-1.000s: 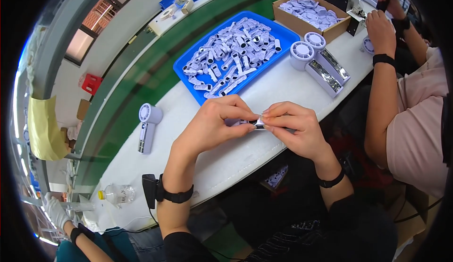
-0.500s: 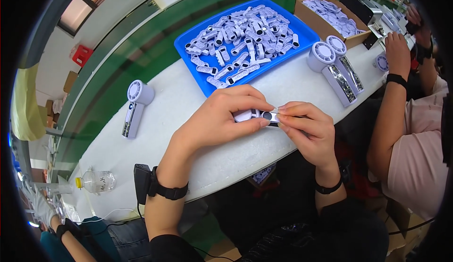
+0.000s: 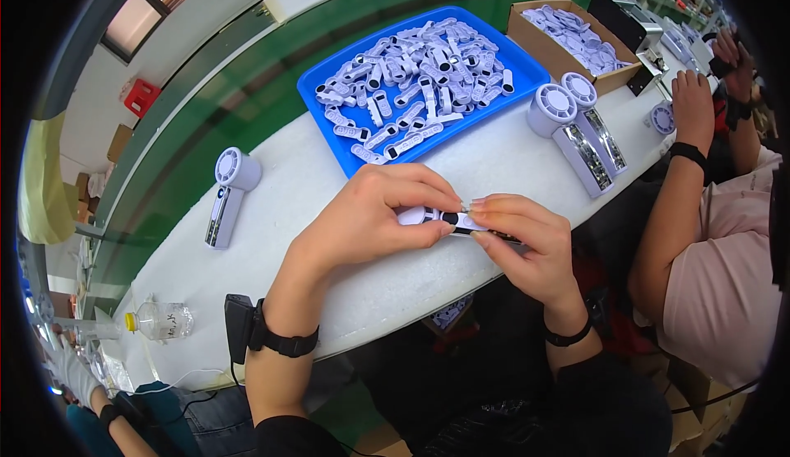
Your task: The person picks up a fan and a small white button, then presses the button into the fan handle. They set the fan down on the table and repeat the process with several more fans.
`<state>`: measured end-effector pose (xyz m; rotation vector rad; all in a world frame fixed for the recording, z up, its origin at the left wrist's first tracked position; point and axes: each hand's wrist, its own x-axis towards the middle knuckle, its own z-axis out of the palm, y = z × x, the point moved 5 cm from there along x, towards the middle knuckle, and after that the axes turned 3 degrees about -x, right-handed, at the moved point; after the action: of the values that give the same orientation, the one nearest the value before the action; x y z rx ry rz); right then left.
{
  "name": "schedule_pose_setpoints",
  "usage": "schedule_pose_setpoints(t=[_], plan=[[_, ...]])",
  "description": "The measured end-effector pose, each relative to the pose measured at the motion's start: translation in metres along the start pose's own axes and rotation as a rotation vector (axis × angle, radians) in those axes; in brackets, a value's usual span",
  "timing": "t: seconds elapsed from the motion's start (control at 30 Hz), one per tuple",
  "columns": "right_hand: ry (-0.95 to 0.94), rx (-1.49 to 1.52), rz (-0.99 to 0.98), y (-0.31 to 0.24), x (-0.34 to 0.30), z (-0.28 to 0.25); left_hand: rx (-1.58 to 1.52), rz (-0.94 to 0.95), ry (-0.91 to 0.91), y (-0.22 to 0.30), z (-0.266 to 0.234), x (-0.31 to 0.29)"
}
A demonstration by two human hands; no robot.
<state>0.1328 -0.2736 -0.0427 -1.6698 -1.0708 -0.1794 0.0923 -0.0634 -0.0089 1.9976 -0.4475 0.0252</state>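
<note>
A pale lilac handheld fan lies across both hands above the table's near edge. My left hand is closed around its left end, thumb along the near side. At the handle, my right hand pinches a light cover strip with a dark window, fingers on the far side and thumb on the near one. Dark inner parts of the handle show under the right fingers. Fingers hide most of the fan and where the strip meets the handle.
A blue tray heaped with cover strips stands beyond my hands. A cardboard box of pale parts is behind right. Two open-handled fans lie right, one fan left. A bottle and co-workers' hands are at the sides.
Both hands and the fan have shifted slightly left and nearer in the picture. The right fingers sit differently on the strip, and more of the handle's dark inside shows.
</note>
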Motion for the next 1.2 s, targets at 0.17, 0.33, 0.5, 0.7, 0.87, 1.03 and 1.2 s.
schedule_pose_setpoints(t=[0.17,0.33,0.5,0.7,0.87,1.03,1.2], plan=[[0.019,-0.073,-0.058,-0.002,-0.005,0.003,0.065,-0.011,0.001,0.007,0.002,-0.003],[0.019,-0.110,-0.063,-0.004,-0.003,0.003,0.128,-0.008,0.003,0.015,0.002,0.000],[-0.004,-0.110,-0.023,-0.001,-0.002,0.006,0.287,0.094,0.040,0.015,0.003,-0.004],[-0.005,-0.146,-0.059,-0.005,0.004,0.006,0.045,-0.029,0.058,0.003,0.005,-0.001],[0.023,-0.136,-0.036,-0.004,0.003,0.009,-0.347,-0.416,0.165,-0.011,0.004,0.000],[0.040,-0.203,-0.121,-0.005,0.001,0.011,-0.271,-0.536,0.137,-0.004,0.002,0.004],[0.053,-0.148,-0.057,-0.003,0.003,0.010,-0.275,-0.602,0.098,-0.011,-0.001,0.005]])
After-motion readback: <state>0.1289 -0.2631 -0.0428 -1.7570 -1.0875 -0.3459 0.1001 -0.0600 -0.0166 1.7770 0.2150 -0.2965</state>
